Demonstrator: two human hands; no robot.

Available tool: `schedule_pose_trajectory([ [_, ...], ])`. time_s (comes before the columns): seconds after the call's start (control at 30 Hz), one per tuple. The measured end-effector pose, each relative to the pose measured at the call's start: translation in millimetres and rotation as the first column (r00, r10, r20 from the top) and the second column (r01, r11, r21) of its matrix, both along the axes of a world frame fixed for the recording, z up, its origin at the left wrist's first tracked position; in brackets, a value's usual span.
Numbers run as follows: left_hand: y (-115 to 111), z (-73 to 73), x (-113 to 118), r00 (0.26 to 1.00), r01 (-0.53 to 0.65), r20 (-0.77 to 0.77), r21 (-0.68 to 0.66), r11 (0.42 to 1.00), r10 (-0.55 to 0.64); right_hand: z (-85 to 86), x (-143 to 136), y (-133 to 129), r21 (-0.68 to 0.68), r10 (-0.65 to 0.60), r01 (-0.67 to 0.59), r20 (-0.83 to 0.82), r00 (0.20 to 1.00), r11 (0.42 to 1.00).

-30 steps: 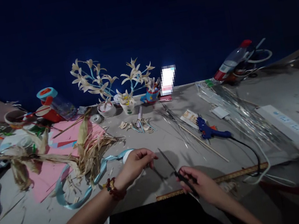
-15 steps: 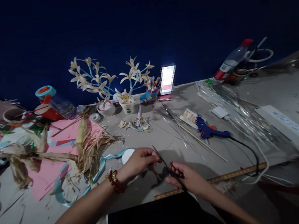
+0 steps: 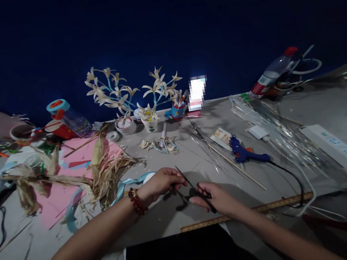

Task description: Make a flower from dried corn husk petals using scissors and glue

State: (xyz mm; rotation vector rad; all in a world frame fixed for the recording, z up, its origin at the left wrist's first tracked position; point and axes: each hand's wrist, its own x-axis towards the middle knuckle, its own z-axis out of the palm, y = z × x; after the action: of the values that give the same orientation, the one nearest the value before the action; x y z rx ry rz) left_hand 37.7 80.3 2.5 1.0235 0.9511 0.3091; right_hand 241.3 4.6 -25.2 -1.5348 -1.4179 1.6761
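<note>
My right hand (image 3: pixel 209 197) is wrapped round the handles of dark scissors (image 3: pixel 194 187), whose blades point up and left. Close by the blades, my left hand (image 3: pixel 164 181) is closed in a pinch; what its fingers hold is too small and dark to make out. A beaded bracelet circles my left wrist. Light blue ribbon (image 3: pixel 125 183) lies behind my left forearm, beside dried husks (image 3: pixel 107 170). Small husk pieces with blue stems (image 3: pixel 171 143) rest beyond my hands.
Behind stand husk flowers (image 3: pixel 113 87), a pen cup (image 3: pixel 177 110) and a lit phone (image 3: pixel 197 92). To the right lie a blue glue gun (image 3: pixel 247 154), wires (image 3: pixel 280 134), a tilted bottle (image 3: pixel 273 73) and a power strip (image 3: pixel 332 145). Pink paper (image 3: pixel 52 203) lies left.
The whole view has shifted slightly. My right hand and the scissors have tilted a little, and the scissor handles show more clearly. My left hand stays pinched near the blades.
</note>
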Motion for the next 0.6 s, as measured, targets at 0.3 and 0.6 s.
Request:
schedule_pose_trajectory([
  [0.3,7,2.9,6,0.999,-0.029,0.013,-0.172,0.985,0.032,-3.7,2,12,-0.007,0.016,-0.015,0.072,0.997,1.000],
  [0.6,16,-8.8,18,0.997,-0.065,-0.065,-0.401,0.914,0.042,-8.7,10,23,-0.223,0.066,-0.049,0.071,0.995,0.974],
])
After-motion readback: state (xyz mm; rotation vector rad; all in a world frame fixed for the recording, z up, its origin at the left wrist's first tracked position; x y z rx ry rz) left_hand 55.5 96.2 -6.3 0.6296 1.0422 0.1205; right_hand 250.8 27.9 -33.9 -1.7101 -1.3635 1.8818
